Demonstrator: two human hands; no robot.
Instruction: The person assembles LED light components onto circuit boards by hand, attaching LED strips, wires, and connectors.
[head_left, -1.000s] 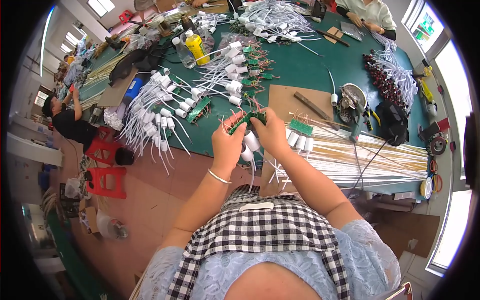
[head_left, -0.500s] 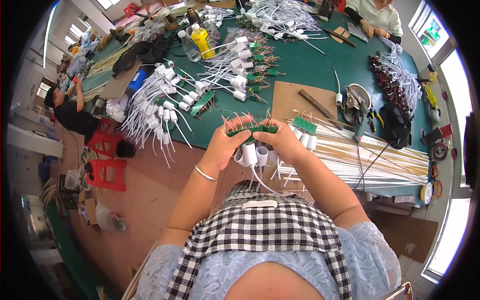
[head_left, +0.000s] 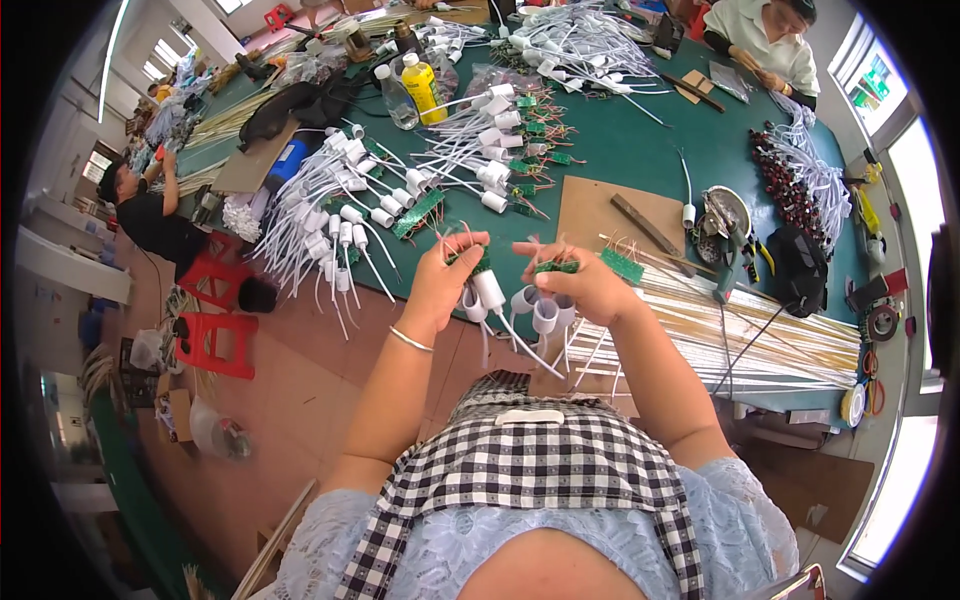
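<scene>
My left hand [head_left: 447, 277] grips a small green circuit board with a white cylindrical socket [head_left: 489, 289] and white wire hanging under it. My right hand [head_left: 585, 284] pinches another green board [head_left: 553, 267], with two white sockets [head_left: 534, 309] dangling below its fingers. Both hands are raised just in front of the near edge of the green table [head_left: 640, 150], a few centimetres apart. Another green board [head_left: 622, 265] lies on the table just right of my right hand.
Piles of white sockets with wires [head_left: 340, 215] cover the table's left and middle. A brown cardboard sheet [head_left: 600, 212], a bundle of thin yellow-white rods [head_left: 740, 335], tools [head_left: 730, 225], bottles [head_left: 420, 85] lie around. One person [head_left: 765, 40] sits across the table, another [head_left: 150, 215] at the left by red stools [head_left: 215, 345].
My hands have drawn apart, each now holding its own green board with sockets. They were together over one bunch before. The view shifted slightly.
</scene>
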